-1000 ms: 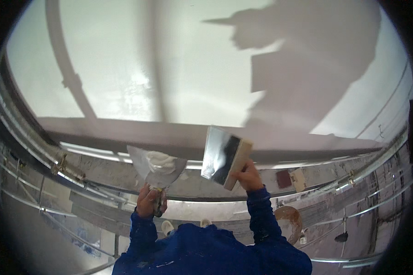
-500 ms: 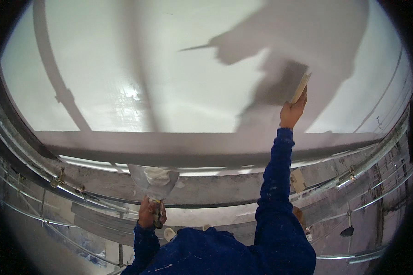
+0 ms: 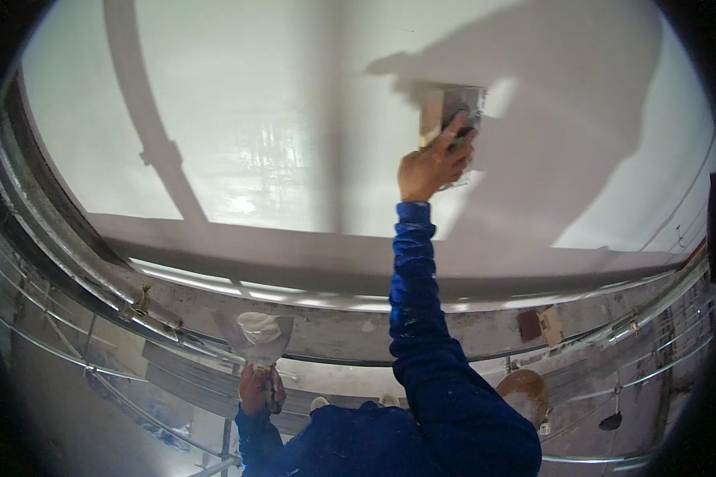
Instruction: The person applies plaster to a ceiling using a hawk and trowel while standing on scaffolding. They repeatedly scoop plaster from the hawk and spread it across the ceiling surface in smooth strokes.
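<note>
My right arm reaches up to the smooth white wall (image 3: pixel 231 119), where my right hand (image 3: pixel 439 165) is closed on a wide metal spreader (image 3: pixel 468 103) with a pale edge strip, held against the shadowed surface. My left hand (image 3: pixel 256 388) is low down, closed round the handle of a broad putty knife (image 3: pixel 235 338). A lump of white paste (image 3: pixel 258 326) lies on that knife's blade. Shadows of a person and of tubes fall across the wall.
Metal scaffold tubes (image 3: pixel 95 278) with clamps (image 3: pixel 142 299) curve along both sides. Below are grey planks (image 3: pixel 187 372) and pale shoes (image 3: pixel 320 401). To the right are a round brown-stained container (image 3: pixel 517 389), a dark red piece (image 3: pixel 531 326) and a tan board (image 3: pixel 551 326).
My right hand has risen from low beside the knife to high on the wall, then shifted leftward, turning the spreader. My left hand with the knife sits slightly lower in the view.
</note>
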`<state>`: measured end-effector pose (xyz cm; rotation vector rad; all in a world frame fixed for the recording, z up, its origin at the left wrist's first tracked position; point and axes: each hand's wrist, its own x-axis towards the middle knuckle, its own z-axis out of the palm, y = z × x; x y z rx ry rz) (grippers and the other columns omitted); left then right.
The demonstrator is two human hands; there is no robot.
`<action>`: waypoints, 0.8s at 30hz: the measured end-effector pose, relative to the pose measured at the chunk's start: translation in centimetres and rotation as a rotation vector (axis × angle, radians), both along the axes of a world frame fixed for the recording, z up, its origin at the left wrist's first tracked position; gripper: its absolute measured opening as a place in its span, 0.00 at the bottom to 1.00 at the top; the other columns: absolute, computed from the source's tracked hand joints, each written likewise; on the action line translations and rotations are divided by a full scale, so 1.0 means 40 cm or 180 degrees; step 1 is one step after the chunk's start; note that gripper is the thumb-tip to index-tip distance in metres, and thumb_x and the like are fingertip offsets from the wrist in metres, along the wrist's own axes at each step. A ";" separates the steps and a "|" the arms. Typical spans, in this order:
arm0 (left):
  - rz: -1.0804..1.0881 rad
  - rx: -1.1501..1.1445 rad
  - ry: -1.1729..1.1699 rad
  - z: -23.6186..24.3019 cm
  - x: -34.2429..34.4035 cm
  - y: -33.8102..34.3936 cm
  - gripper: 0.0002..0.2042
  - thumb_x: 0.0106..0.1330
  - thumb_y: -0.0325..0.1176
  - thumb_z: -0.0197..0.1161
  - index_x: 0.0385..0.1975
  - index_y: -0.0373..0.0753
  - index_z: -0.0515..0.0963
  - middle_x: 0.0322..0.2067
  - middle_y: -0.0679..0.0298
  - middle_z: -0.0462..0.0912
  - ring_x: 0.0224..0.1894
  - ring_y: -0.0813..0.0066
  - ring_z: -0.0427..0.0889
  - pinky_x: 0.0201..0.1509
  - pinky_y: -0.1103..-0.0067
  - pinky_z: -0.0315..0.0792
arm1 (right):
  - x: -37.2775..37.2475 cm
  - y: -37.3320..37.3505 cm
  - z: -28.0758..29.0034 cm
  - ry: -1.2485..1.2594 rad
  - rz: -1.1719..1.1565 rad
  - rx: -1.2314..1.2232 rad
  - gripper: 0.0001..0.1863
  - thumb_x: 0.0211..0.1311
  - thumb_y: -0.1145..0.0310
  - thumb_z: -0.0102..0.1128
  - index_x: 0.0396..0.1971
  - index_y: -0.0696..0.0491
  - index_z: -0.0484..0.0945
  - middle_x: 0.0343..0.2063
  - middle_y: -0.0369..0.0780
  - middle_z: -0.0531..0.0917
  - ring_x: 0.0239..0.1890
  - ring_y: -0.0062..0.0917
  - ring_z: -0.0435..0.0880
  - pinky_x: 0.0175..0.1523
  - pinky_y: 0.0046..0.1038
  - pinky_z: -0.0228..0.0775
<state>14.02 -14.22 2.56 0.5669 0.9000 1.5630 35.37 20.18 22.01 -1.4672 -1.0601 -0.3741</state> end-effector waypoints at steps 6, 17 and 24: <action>0.0237 -0.0346 -0.0318 -0.022 -0.096 -0.037 0.15 0.58 0.43 0.51 0.35 0.38 0.61 0.13 0.60 0.68 0.08 0.71 0.66 0.09 0.78 0.63 | -0.297 -0.038 -0.009 -0.0266 0.0234 -0.0356 0.45 0.39 0.77 0.53 0.61 0.41 0.43 0.59 0.51 0.48 0.58 0.51 0.50 0.57 0.52 0.43; 0.0052 0.0096 -0.0090 -0.004 -0.074 -0.025 0.20 0.56 0.48 0.54 0.33 0.36 0.61 0.13 0.62 0.68 0.07 0.73 0.66 0.06 0.80 0.61 | 0.034 -0.204 -0.043 -0.0828 0.1058 0.0385 0.39 0.36 0.82 0.42 0.58 0.55 0.51 0.58 0.47 0.55 0.59 0.41 0.54 0.52 0.42 0.46; -0.0196 -0.0030 0.0146 0.016 0.067 0.047 0.19 0.56 0.47 0.54 0.31 0.36 0.62 0.14 0.62 0.68 0.08 0.73 0.67 0.07 0.80 0.62 | 0.607 -0.095 0.005 -0.0424 0.0287 0.0897 0.39 0.34 0.87 0.40 0.56 0.54 0.54 0.53 0.51 0.60 0.56 0.48 0.56 0.61 0.40 0.46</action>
